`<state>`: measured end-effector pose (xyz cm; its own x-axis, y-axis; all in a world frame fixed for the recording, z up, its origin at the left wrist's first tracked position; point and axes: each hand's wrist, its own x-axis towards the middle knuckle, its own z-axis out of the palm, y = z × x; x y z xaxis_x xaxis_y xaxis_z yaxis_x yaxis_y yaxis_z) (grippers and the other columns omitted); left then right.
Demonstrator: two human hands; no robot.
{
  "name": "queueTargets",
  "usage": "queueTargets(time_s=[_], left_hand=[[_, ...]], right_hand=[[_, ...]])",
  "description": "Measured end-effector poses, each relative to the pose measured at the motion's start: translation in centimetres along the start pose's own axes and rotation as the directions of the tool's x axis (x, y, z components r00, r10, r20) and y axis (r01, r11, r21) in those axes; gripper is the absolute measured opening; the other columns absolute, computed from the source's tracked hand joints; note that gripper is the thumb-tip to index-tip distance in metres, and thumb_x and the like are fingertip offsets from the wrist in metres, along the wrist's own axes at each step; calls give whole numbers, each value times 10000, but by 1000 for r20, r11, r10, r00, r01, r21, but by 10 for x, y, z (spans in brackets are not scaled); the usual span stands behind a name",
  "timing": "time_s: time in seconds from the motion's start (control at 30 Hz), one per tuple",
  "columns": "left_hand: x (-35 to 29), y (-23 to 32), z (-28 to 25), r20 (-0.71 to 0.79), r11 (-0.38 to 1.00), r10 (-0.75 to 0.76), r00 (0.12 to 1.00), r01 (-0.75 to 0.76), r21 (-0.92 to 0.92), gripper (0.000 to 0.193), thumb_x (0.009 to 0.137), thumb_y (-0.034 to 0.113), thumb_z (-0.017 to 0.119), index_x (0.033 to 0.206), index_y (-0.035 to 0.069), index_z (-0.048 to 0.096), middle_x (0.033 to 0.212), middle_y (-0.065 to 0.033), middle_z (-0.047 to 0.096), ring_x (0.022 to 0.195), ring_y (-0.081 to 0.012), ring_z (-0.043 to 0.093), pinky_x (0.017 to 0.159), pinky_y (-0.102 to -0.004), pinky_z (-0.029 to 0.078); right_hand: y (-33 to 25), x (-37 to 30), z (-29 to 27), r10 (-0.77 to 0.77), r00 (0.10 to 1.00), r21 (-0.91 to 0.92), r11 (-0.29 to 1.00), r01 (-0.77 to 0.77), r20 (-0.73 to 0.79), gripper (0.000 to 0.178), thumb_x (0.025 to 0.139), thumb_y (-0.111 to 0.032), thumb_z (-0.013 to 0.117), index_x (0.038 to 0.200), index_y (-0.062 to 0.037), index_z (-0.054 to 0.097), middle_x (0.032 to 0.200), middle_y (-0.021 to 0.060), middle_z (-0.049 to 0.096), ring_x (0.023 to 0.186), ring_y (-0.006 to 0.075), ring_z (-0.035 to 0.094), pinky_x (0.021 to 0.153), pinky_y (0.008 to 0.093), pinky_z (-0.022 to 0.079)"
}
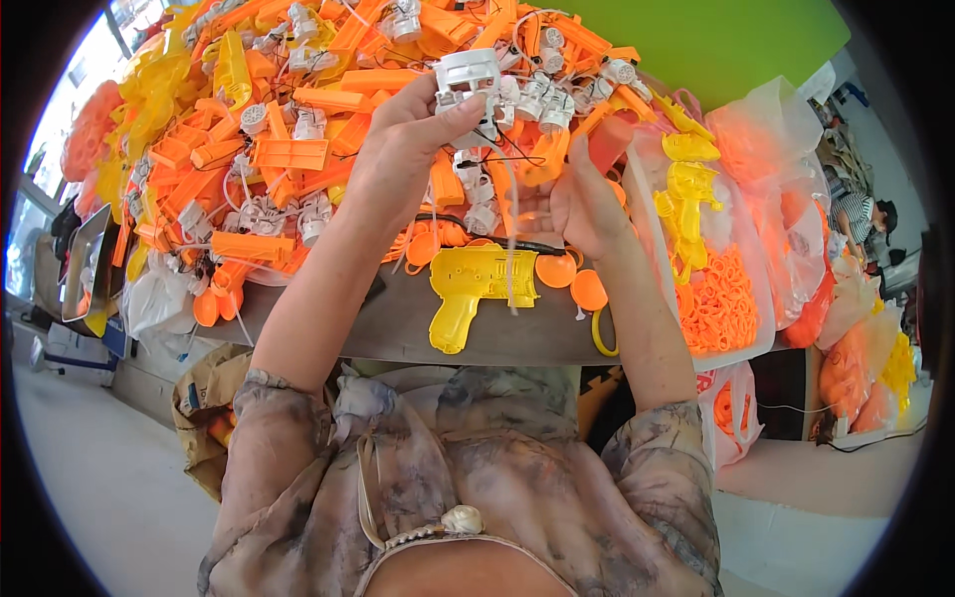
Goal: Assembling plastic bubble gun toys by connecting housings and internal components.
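My left hand (423, 124) pinches a white plastic pump-like part (468, 72) with a round end, a thin clear tube and dark wires hanging from it. To its right, my right hand (587, 207) is open, thumb raised and blurred fingers pointing left beneath the wires. A translucent red cup-shaped piece (610, 144) shows beside its thumb; I cannot tell if they touch. Below both hands a yellow toy-gun shell half (468, 289) lies on the grey table, its hollow side up. Round orange caps (589, 290) sit beside it.
A big heap of orange parts (288, 154) and white mechanisms covers the table's far side and left. Right are a clear bin of small orange rings (718, 308), yellow gun-shaped parts (688, 199) and plastic bags (771, 149). A yellow-handled tool (603, 333) lies near the front edge.
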<state>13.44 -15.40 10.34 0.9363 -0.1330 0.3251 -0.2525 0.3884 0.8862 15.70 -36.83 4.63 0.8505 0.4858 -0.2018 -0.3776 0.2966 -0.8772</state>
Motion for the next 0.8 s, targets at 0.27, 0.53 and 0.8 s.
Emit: queueTargets(time_s=[0.27,0.53,0.8], left_hand=[[4,-16,-1,24,988,-153,988,154,-24,326,866,182,634,1101,-22,542,920,-59,623,777,-115,603,626,-256,509],[-2,-34,6,13,969,-214,977,214,-121,317,838,125,656,1064,-50,519,940,-89,597,816,-157,614,685,-309,568],[-4,-45,9,-82,972,-225,971,229,47,256,825,108,666,980,-45,532,826,-94,633,673,-155,643,551,-255,510]], right_hand=[[-5,-42,45,-461,871,-743,641,195,-168,356,865,-351,608,923,0,588,885,74,619,747,155,593,606,263,466],[7,-25,58,-806,508,-937,-160,309,305,192,710,-42,711,817,-9,555,824,83,534,800,241,540,659,341,437],[-4,-28,53,-785,446,-892,-296,341,430,168,705,52,624,820,-35,538,763,80,544,737,268,539,637,374,397]])
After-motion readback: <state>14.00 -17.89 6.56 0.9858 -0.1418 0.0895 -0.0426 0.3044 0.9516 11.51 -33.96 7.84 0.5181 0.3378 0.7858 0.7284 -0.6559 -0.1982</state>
